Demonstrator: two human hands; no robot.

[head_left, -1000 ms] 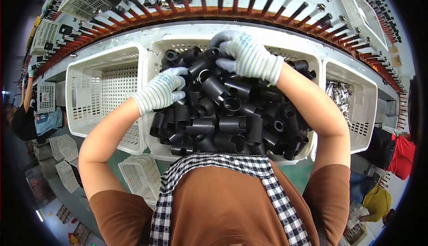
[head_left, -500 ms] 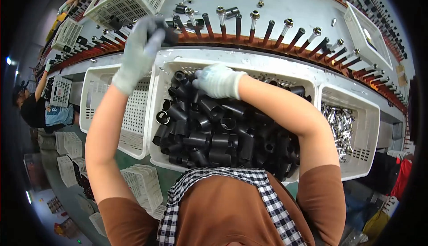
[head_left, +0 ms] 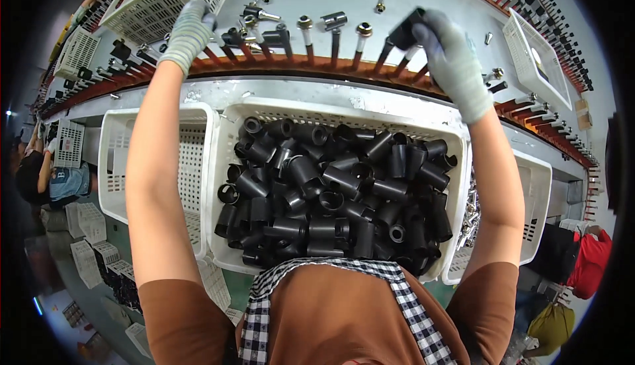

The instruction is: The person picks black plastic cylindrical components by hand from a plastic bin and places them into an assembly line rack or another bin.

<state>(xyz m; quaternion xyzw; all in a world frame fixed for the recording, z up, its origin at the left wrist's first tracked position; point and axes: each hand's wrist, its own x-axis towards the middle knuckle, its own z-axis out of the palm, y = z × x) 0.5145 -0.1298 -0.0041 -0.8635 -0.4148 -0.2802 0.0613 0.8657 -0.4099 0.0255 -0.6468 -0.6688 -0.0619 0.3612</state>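
Note:
My right hand [head_left: 455, 64], gloved in pale knit, grips a short black plastic sleeve [head_left: 407, 29] above the row of upright pegs, at right of centre. At the upper left my gloved left hand [head_left: 188, 34] is raised beside a white perforated basket [head_left: 169, 4], its fingers loosely bent with nothing visible in them. Close to its fingertips are a black piece [head_left: 231, 38] and some metal fittings. Below both hands stands a white crate [head_left: 344, 108] heaped with black sleeves [head_left: 331, 176]. Several pegs carry chrome fittings [head_left: 364, 31].
An orange-brown rail [head_left: 317, 63] with pegs curves along the bench. White crates flank the middle one; the right crate [head_left: 539, 186] holds chrome parts. A white tray [head_left: 539, 61] stands at the far right. Another person [head_left: 46, 173] works at the far left.
My right hand has left the sleeve crate and swung up right to the pegs with a black sleeve. My left hand has let go of a black piece and drawn back slightly up and left.

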